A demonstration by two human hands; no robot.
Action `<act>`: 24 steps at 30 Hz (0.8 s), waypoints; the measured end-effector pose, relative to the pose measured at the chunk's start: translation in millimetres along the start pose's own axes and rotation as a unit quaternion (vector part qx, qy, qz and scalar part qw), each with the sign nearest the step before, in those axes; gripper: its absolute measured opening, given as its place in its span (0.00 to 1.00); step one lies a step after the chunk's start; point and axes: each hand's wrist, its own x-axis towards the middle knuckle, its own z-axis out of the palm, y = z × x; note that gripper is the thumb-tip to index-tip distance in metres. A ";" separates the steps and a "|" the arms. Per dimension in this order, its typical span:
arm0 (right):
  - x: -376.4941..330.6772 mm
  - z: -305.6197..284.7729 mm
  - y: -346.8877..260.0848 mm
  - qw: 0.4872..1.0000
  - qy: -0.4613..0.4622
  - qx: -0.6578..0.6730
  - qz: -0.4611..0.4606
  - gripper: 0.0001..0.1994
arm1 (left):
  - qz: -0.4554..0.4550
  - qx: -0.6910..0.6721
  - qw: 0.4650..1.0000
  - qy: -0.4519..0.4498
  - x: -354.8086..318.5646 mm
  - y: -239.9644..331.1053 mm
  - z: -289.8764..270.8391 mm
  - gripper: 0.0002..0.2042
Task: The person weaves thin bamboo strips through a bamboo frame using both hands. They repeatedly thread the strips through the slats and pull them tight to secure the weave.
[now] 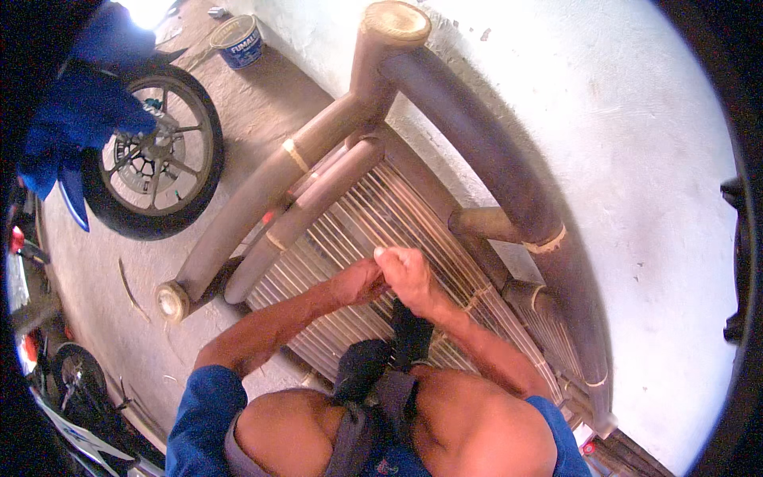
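Observation:
My left hand [359,283] and my right hand [408,278] meet over the slatted seat of a bamboo bench [338,226]. Both are closed, with the fingers bent and pressed together. The right thumb lies on top, toward the left hand. Whatever they may hold is hidden between them or too small to make out. Just below the hands are a dark cloth-covered foot [410,332] and another dark cloth shape [364,370], between my bare knees. Thin bamboo slats run lengthwise under my wrists.
Thick bamboo rails [493,151] frame the bench along a white wall [636,199]. Left of it stands a motorcycle wheel [155,151] with blue bodywork or cloth above. A blue and white bucket [238,44] sits by the wall at the far end. Another wheel [79,374] shows lower left.

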 end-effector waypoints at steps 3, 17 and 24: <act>-7.3 -5.4 10.1 0.990 0.034 0.125 0.057 0.23 | -0.049 0.142 0.988 -0.025 2.0 4.7 2.4 0.11; -124.9 -114.5 99.2 0.939 0.042 -0.323 0.108 0.18 | 0.096 0.426 0.896 0.080 5.3 -16.2 -48.5 0.20; -193.5 -87.9 145.5 0.883 0.198 -0.402 0.139 0.10 | 0.090 0.457 0.881 0.088 6.1 -12.0 -44.0 0.18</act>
